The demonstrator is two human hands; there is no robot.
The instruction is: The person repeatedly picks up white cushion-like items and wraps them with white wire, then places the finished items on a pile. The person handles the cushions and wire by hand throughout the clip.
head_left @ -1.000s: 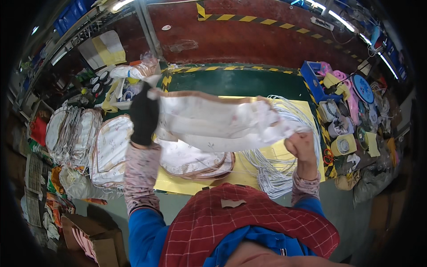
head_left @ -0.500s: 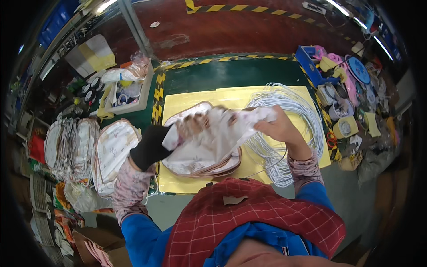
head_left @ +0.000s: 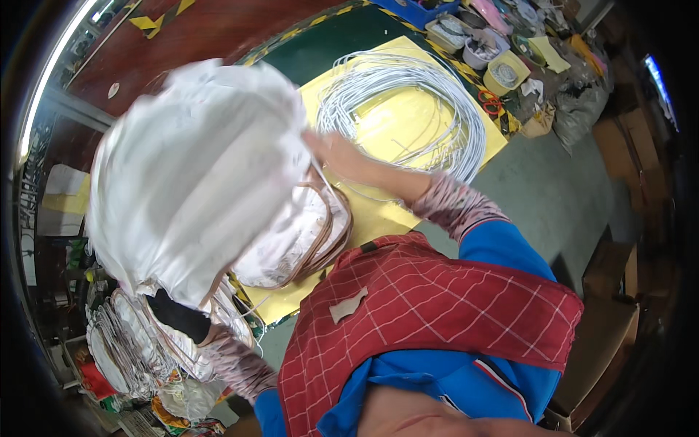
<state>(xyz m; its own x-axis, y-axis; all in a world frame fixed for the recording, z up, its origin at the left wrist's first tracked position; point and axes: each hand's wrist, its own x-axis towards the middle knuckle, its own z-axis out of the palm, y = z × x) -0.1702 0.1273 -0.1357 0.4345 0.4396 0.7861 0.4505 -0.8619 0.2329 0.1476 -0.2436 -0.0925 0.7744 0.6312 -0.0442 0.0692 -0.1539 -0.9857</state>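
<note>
A large white fabric piece (head_left: 196,167), blurred by motion, billows open over the left side of the table. My right hand (head_left: 329,151), bare, grips its right edge. The lower left edge is in my left hand (head_left: 178,315), which wears a black glove; the cloth partly covers those fingers. Below the cloth lies a stack of white, brown-edged fabric pieces (head_left: 284,251) with a faint print, partly hidden. To the right of my right hand rests a big coil of thin white cord or wire (head_left: 455,109).
Yellow sheets (head_left: 400,127) cover part of the green table (head_left: 320,51). More brown-edged pieces and bundled wire hoops (head_left: 120,346) stand at the lower left. Small tubs (head_left: 504,73) and red-handled scissors (head_left: 490,103) lie at the far right. Cardboard boxes (head_left: 593,349) stand on the floor.
The crumpled cloth between my hands has spread wide and swung up to the left. My left hand went down and outward, my right hand moved left. The whole view has turned.
</note>
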